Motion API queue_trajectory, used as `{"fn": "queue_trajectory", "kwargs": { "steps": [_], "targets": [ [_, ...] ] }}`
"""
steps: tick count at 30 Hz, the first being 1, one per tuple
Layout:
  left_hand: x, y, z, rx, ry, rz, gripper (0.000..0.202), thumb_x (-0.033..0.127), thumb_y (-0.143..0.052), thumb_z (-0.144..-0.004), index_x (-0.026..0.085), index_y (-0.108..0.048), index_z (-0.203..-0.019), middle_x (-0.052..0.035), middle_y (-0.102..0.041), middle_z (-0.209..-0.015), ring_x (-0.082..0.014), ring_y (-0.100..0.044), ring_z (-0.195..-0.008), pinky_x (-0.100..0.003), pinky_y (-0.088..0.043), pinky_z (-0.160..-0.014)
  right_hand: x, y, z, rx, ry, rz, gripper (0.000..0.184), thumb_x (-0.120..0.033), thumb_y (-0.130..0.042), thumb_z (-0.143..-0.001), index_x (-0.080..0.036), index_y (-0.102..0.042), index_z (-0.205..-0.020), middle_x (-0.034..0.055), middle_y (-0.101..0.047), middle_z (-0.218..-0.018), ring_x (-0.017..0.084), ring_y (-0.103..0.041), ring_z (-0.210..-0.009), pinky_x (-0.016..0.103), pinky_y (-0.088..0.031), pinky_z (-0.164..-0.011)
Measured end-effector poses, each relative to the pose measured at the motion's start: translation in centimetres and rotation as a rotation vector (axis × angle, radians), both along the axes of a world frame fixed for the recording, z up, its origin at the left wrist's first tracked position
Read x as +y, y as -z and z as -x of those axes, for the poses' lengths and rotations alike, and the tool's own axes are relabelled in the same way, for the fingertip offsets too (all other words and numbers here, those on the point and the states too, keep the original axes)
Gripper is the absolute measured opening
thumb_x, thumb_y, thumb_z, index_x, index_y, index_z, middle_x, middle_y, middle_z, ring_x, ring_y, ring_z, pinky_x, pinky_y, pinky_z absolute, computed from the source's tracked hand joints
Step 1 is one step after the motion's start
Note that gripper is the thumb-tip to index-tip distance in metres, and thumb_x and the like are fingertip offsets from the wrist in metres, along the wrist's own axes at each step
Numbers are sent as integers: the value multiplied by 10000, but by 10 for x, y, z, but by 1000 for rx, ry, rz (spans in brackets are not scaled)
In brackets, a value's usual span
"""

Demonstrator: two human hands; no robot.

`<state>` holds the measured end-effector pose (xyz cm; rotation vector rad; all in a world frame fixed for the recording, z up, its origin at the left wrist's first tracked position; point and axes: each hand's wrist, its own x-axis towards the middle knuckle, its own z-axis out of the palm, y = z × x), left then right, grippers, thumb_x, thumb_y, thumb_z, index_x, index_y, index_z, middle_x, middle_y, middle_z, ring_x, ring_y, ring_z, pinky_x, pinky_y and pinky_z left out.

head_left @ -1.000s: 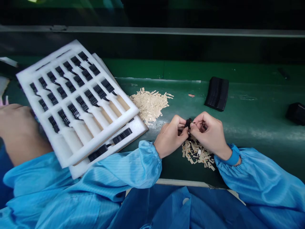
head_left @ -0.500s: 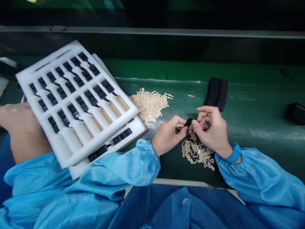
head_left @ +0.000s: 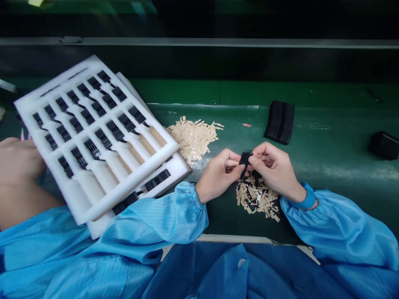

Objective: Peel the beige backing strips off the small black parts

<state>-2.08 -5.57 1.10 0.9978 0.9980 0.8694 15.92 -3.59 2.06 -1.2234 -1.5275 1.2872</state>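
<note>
My left hand point(head_left: 218, 176) and my right hand point(head_left: 274, 168) meet over the green bench, both pinching a small black part point(head_left: 245, 160) between thumb and fingers. Directly below them lies a little heap of tan and black scraps point(head_left: 257, 199). Both arms wear light blue sleeves. A larger pile of tan strips point(head_left: 193, 135) sits just left of my left hand.
Two stacked white foam trays point(head_left: 93, 137) holding several black parts lie at the left. Another person's hand point(head_left: 18, 162) rests at the far left edge. A black ribbed block point(head_left: 279, 122) and a second black piece point(head_left: 384, 145) sit on the green belt point(head_left: 336, 158).
My right hand's fingers, spread half a second ago, have closed back onto the black part. The view has shifted slightly, and the other person's hand has moved a little.
</note>
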Motion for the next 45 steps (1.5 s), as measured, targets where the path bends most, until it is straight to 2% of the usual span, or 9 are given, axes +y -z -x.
{"fn": "queue_trajectory", "kwargs": {
  "steps": [7,11,14,18,25,30,33,39,45],
  "targets": [
    [3,-3,7,-31,49,-54,237,337,-686,-915,150,-551,-969,-85,-778,-905,-132,-727,-776,-206,-536,-625,5,-1,-3,105,-85,108,239,-402,-724,-886,-207,-584,-878,-5,-670,-688,141,-674,-605,255,-523,-542],
    [7,-7,12,-173,143,62,324,429,-699,-901,140,-577,-980,-86,-764,-866,-126,-696,-697,-190,-498,-529,7,-2,-8,212,-212,175,272,-428,-730,-891,-213,-573,-949,-21,-655,-707,111,-637,-577,227,-499,-516],
    [8,-7,13,-289,199,208,342,430,-741,-867,148,-560,-935,-51,-730,-811,-103,-658,-634,-160,-447,-460,5,0,-10,242,-241,189,266,-424,-716,-908,-218,-557,-964,-36,-624,-701,90,-584,-552,211,-460,-499],
    [8,-5,12,-360,183,298,338,390,-767,-853,158,-535,-936,-16,-689,-764,-88,-638,-608,-138,-418,-442,-1,4,-8,277,-255,156,247,-410,-676,-943,-226,-540,-1037,-26,-626,-756,103,-605,-617,232,-481,-561],
    [9,-5,13,-413,178,329,296,374,-745,-874,150,-552,-894,-4,-652,-762,-56,-575,-580,-125,-377,-429,-1,3,-5,176,-249,83,254,-416,-667,-943,-223,-531,-1038,0,-640,-816,133,-654,-702,272,-534,-649],
    [9,-6,13,-411,146,299,269,351,-733,-886,137,-570,-892,-4,-641,-756,-44,-532,-557,-125,-344,-410,7,-3,-11,47,-44,-127,181,-375,-681,-928,-206,-618,-945,10,-622,-816,123,-581,-710,252,-509,-654],
    [9,-4,13,-393,149,295,279,357,-734,-882,135,-566,-897,-6,-640,-753,-48,-526,-550,-133,-340,-406,8,-5,-11,62,-25,-188,135,-329,-687,-920,-208,-627,-925,2,-611,-798,121,-568,-696,249,-496,-638],
    [8,-6,11,-405,153,308,277,342,-731,-884,130,-563,-948,11,-597,-735,-40,-471,-521,-134,-300,-388,5,-2,-9,29,-42,-153,124,-291,-646,-945,-201,-601,-871,-7,-587,-762,110,-533,-650,250,-455,-606],
    [9,-6,13,-454,189,321,271,327,-732,-888,140,-553,-971,33,-534,-727,-20,-413,-494,-113,-226,-372,7,-4,-5,113,-31,-29,160,-308,-657,-927,-192,-583,-846,-40,-522,-676,85,-455,-566,236,-386,-534]
  ]
}}
